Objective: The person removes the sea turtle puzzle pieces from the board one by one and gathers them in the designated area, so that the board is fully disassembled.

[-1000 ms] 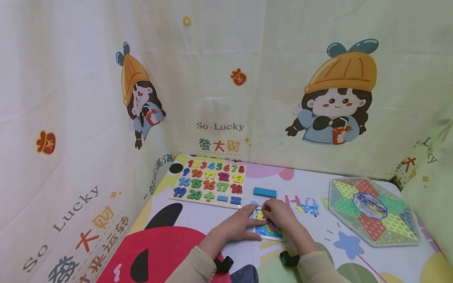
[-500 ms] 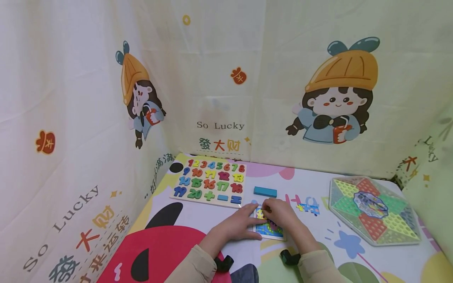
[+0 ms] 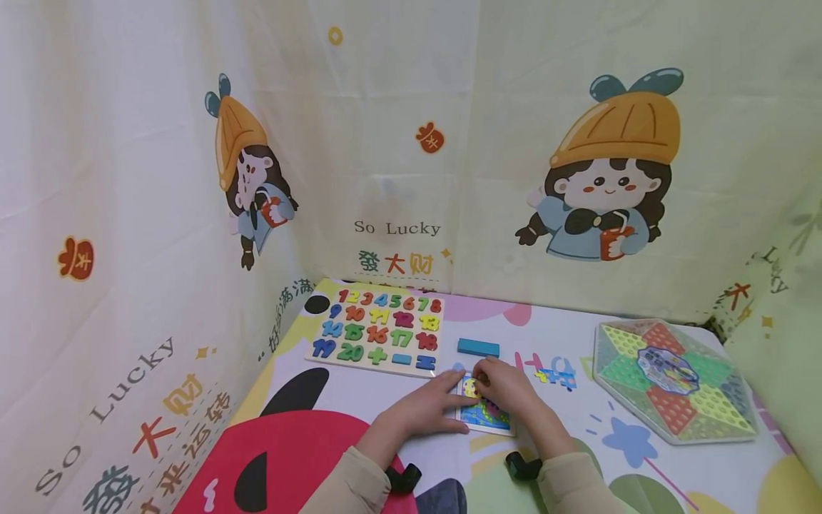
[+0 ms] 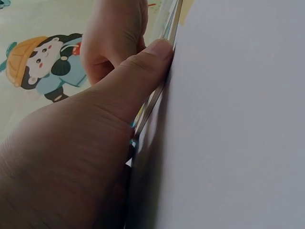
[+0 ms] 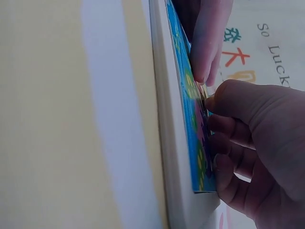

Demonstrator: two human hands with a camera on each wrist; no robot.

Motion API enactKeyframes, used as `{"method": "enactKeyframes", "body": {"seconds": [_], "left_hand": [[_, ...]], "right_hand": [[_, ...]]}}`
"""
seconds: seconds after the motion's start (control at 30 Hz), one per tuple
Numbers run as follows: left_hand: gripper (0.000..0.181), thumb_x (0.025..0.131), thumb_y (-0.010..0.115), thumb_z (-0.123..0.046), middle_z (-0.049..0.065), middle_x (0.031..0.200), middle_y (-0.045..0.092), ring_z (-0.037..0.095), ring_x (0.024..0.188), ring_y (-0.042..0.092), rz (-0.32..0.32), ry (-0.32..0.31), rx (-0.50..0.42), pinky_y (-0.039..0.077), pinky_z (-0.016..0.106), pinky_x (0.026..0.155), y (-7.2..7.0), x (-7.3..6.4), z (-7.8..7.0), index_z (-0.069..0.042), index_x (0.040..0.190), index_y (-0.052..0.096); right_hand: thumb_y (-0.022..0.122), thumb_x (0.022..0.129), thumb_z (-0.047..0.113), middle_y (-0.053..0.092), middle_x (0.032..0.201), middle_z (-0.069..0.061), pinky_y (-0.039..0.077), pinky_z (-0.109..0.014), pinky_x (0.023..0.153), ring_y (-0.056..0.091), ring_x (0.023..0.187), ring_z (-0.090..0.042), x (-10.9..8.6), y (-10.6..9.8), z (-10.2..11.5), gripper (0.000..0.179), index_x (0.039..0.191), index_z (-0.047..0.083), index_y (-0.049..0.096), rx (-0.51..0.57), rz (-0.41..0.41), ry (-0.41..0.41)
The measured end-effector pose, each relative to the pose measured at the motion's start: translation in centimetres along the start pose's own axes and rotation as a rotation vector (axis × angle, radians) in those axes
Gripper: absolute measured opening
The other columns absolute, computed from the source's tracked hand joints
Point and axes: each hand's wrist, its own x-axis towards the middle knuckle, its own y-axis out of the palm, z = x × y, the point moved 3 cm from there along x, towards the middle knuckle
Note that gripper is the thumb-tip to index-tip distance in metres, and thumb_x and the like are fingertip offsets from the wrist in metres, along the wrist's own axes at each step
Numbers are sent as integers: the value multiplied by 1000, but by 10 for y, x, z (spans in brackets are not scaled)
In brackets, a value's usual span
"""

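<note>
We have a flat rectangular jigsaw puzzle, blue picture with pale border (image 3: 493, 420), on the printed desk (image 3: 359, 391), lower centre of the head view. Left hand (image 3: 425, 408): on its left side, fingers straight and spread. Right hand (image 3: 509, 385): fingers curled at its top; we can't tell if they pinch a piece. Loose blue-and-yellow jigsaw pieces (image 3: 557, 379) sit right of it.
</note>
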Motion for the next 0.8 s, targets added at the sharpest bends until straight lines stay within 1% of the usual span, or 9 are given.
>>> {"method": "enactKeyframes", "body": {"seconds": [0.23, 0.4, 0.57, 0.67, 0.8], "left_hand": [[57, 89, 54, -66, -4, 167, 16, 21, 155, 13, 18, 7, 13, 28, 47, 121, -1, 0, 0, -51, 143, 41], [57, 90, 55, -64, -3, 167, 16, 21, 155, 13, 32, 6, 26, 29, 47, 121, -2, 1, -2, -50, 143, 41], [56, 90, 55, -65, -3, 167, 15, 20, 155, 13, 39, -6, 16, 28, 47, 121, -2, 2, -1, -51, 143, 41], [56, 89, 54, -66, -4, 167, 15, 20, 155, 12, 37, -9, 16, 28, 47, 121, -1, 3, 0, -51, 142, 41], [56, 89, 55, -66, -4, 167, 14, 20, 155, 12, 35, -14, 22, 28, 47, 121, 0, 4, 0, -52, 141, 42]], "right_hand": [[74, 88, 25, 62, 94, 7, 55, -35, 86, 54, 81, -11, 2, 1, -3, 15, 100, 20, 67, 44, 20, 21], [76, 87, 28, 60, 89, 6, 54, -33, 80, 53, 79, -12, 3, 0, -5, 17, 99, 20, 66, 92, 33, 47], [75, 88, 24, 61, 87, 6, 54, -34, 78, 53, 77, -12, 3, 0, -5, 15, 98, 18, 66, 102, 19, 46], [75, 88, 22, 62, 87, 5, 55, -36, 79, 54, 76, -12, 4, 0, -6, 13, 97, 18, 66, 125, 7, 57], [75, 88, 23, 64, 86, 6, 56, -35, 80, 55, 76, -12, 4, 0, -7, 11, 95, 20, 66, 164, 4, 79]]}}
